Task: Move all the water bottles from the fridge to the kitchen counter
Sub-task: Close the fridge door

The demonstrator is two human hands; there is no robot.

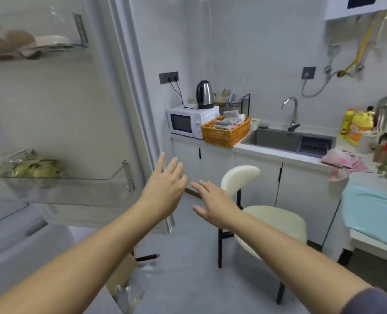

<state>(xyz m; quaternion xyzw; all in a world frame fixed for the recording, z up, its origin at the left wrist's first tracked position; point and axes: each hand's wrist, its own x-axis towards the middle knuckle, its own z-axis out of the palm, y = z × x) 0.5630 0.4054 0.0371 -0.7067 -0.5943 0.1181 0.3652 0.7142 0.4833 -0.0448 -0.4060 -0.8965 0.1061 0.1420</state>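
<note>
Locate the water bottles first: none in view, neither on the open fridge door [74,109] nor on the kitchen counter [278,156]. Treat the fridge interior as unseen, cut off at the far left edge; cannot tell whether any bottles remain inside.

Note the left hand [165,189] and right hand [213,202]: both stretched forward side by side, near but not touching, fingers straight and spread, grasping nothing.

Judge the step in hand as a reach for the next bottle, or a check for any left over.

Procedure:
- Turn left toward the main compartment.
- Skip the upper door shelf [59,46] (rounded brownish items, blurred) and the lower door shelf [74,191] (bag of greenish produce).
- Wrap fingers and thumb fully round the body of each bottle, below the cap. Expect a cold, possibly damp surface, so grip firmly before lifting.
- Take one bottle per hand at most and carry upright.
- Steer round the cream chair [271,220] standing in front of the counter cabinets.
- Avoid the crowded left end, taken up by the microwave [188,121] and the orange basket [225,134].
- Keep clear of the sink [278,139] and the pink cloth [344,164] draped over the edge.
- Set each bottle down on a bare, level patch, well back from the rim.
- Release only once steady.
</note>
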